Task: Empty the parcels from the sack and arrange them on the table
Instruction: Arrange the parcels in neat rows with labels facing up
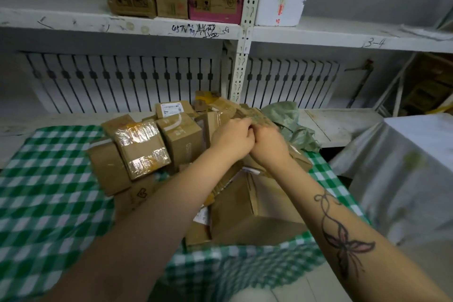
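Several brown cardboard parcels lie heaped on a table with a green-and-white checked cloth. One parcel wrapped in shiny tape leans at the left of the heap, and a large box sits nearest me. The pale green woven sack lies crumpled at the far right of the heap. My left hand and my right hand are side by side, both closed on the sack's edge over the parcels. What lies under the sack is hidden.
A white metal shelf runs across the wall behind, with brown boxes, a pink box and a white box on it. A radiator stands below. A second table under a grey sheet is at the right.
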